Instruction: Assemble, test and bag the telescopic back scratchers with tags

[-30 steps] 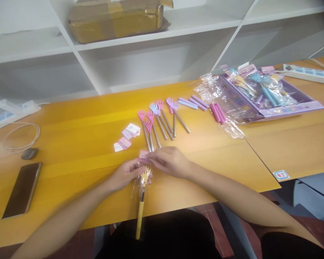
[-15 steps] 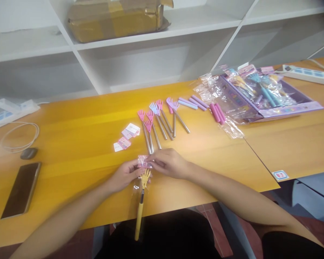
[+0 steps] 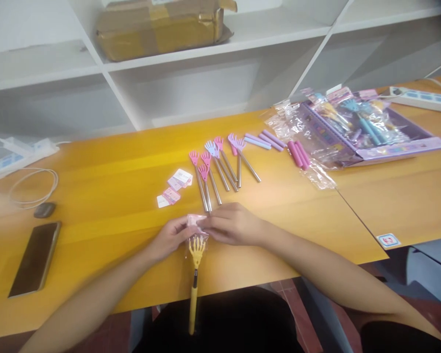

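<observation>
A yellow back scratcher (image 3: 196,252) in a clear plastic bag hangs head-up below my fingers, its handle reaching past the table edge. My left hand (image 3: 172,239) pinches the bag's top from the left, by a pink header card (image 3: 195,221). From the right, my right hand (image 3: 233,224) closes its fingers on the same top corner; its fingertips partly hide the card. Just beyond lie several back scratcher heads on metal rods (image 3: 220,169), pink, blue and purple. Left of them sit small cards (image 3: 171,195) in two loose piles.
Coloured handle tubes (image 3: 299,154) lie at the right beside crumpled clear bags (image 3: 318,174). A purple display box (image 3: 400,147) holds bagged scratchers. At the left are a phone (image 3: 35,259), a dark mouse-like object (image 3: 44,210) and a power strip (image 3: 22,156). White shelves (image 3: 220,46) stand behind.
The bagged back scratcher now hangs straighter, with its head turned flatter toward me and slightly lower. Both hands stay at the bag's top. The whole view has shifted a little.
</observation>
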The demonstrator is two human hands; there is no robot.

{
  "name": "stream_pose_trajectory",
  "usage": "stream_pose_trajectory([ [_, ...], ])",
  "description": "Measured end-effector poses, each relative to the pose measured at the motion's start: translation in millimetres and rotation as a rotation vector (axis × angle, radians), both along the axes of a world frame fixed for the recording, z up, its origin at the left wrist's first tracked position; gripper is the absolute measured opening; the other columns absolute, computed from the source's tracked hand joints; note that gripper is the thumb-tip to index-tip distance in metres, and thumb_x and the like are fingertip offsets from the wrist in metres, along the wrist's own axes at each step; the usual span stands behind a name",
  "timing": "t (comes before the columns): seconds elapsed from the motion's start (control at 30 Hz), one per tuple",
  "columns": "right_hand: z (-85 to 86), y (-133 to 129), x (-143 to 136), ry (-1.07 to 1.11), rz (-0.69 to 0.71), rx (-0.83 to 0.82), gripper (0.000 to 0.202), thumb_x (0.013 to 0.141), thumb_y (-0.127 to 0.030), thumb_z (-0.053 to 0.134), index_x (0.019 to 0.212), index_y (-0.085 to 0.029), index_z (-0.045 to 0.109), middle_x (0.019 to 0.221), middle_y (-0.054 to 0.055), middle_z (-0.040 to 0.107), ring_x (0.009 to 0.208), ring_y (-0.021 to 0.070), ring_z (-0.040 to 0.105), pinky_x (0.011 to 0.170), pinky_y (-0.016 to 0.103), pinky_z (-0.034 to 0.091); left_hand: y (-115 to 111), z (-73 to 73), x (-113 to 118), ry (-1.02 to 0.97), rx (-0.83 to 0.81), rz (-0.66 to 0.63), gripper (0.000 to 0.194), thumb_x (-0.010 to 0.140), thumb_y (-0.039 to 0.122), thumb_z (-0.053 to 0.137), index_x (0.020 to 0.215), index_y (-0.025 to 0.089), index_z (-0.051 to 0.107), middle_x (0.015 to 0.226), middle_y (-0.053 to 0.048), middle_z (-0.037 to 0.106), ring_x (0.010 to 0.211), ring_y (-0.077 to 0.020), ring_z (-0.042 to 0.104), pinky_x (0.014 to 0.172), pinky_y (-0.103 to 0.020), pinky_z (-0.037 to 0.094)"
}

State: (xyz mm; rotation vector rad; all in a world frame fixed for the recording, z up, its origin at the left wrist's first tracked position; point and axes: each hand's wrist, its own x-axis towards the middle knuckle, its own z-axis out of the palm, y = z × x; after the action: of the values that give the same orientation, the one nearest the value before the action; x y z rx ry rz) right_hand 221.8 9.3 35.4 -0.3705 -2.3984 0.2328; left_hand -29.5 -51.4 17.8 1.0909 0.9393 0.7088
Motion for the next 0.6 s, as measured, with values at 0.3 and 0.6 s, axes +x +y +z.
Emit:
stream_pose_trajectory([
  [0.3,5.3,2.1,2.7,-0.069,0.103,0.100,0.018,0.106,-0.029,0.063,0.120,-0.021,0.072,0.078,0.000,0.068,0.064,0.0145,0.058,0.061,0.032,0.042,1.8,3.4,2.2,0.013,-0.026,-0.039,0.050,0.097,0.057,0.073,0.122,0.013,0.076,0.108,-0.014,0.081,0.093,-0.0248,0.078,0.084,-0.033,0.059],
  [0.6,9.6,4.9,4.4,-0.085,0.151,0.007,0.013,0.107,-0.030,0.064,0.108,-0.024,0.075,0.075,-0.002,0.066,0.061,0.0117,0.056,0.059,0.030,0.040,4.4,11.5,5.2,0.082,0.037,-0.076,0.044,0.102,0.054,0.067,0.118,0.014,0.077,0.110,-0.013,0.083,0.098,-0.0244,0.078,0.089,-0.034,0.058],
])
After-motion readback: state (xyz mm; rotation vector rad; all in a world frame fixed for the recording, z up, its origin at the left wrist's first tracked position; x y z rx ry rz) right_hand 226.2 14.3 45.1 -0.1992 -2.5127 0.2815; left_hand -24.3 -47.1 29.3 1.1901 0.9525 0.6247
